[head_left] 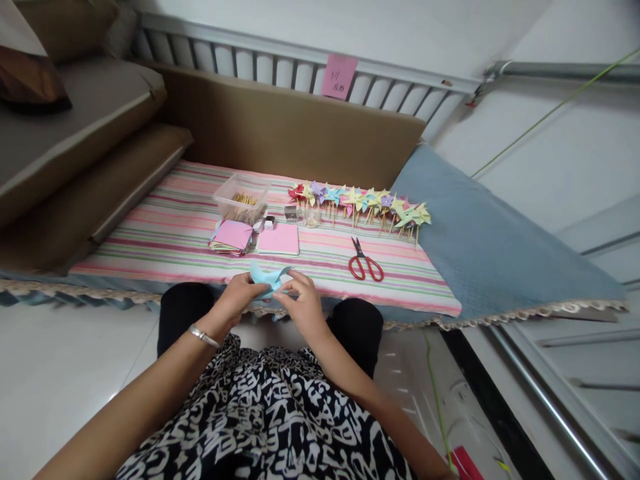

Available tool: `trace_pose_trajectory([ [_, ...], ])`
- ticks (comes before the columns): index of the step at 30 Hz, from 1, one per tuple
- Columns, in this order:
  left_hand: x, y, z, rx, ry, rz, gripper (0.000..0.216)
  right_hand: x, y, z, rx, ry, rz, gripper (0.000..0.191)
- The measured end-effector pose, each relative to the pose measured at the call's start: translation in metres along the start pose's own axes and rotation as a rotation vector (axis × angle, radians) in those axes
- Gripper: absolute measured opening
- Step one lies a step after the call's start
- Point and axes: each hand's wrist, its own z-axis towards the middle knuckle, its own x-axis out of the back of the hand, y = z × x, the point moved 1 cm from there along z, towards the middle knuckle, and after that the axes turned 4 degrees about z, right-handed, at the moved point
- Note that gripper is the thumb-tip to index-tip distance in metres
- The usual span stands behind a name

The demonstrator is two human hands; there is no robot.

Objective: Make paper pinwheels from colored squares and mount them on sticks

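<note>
A light blue paper pinwheel [267, 277] with curled blades is held between both hands above my lap, at the front edge of the striped cloth. My left hand [239, 295] pinches its left side, thumb on top. On the right side, the fingers of my right hand [301, 298] are closed on the paper. Beyond them lie a pile of mixed colored paper squares [231, 237] and a neat stack of pink paper squares [279, 239]. Red-handled scissors [365, 262] rest on the cloth to the right, blades pointing away.
A clear plastic box [243, 199] holds short wooden sticks. Several finished pinwheels [360, 200] on sticks stand in a row at the back, near a small clear cup [313, 216]. A cardboard panel [290, 123] closes off the rear; flat cardboard boxes [75, 133] are piled at left.
</note>
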Motion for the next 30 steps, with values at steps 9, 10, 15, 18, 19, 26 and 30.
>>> trace_pose_trajectory([
  [9,0.005,0.002,0.003,-0.022,0.057,-0.002,0.02,0.011,0.005,-0.006,0.099,-0.065,-0.012,0.009],
  [10,0.006,0.002,0.003,-0.021,0.06,-0.003,0.02,0.012,0.005,-0.006,0.105,-0.072,-0.006,0.01],
  [15,0.005,0.003,0.002,-0.019,0.058,-0.012,0.02,0.016,0.005,-0.006,0.091,-0.09,0.042,0.009],
  [18,0.004,0.003,0.002,-0.017,0.043,-0.014,0.018,0.014,0.005,-0.003,0.026,-0.088,0.124,0.008],
  [19,0.004,0.003,0.002,-0.014,0.036,-0.014,0.018,0.012,0.005,-0.002,-0.005,-0.084,0.156,0.008],
  [26,-0.001,-0.002,0.0,-0.018,0.019,-0.026,0.023,0.0,0.006,0.003,-0.101,-0.042,0.192,0.012],
  [30,-0.004,-0.006,-0.002,-0.023,-0.01,-0.045,0.025,-0.005,0.008,0.003,-0.078,-0.008,0.158,0.013],
])
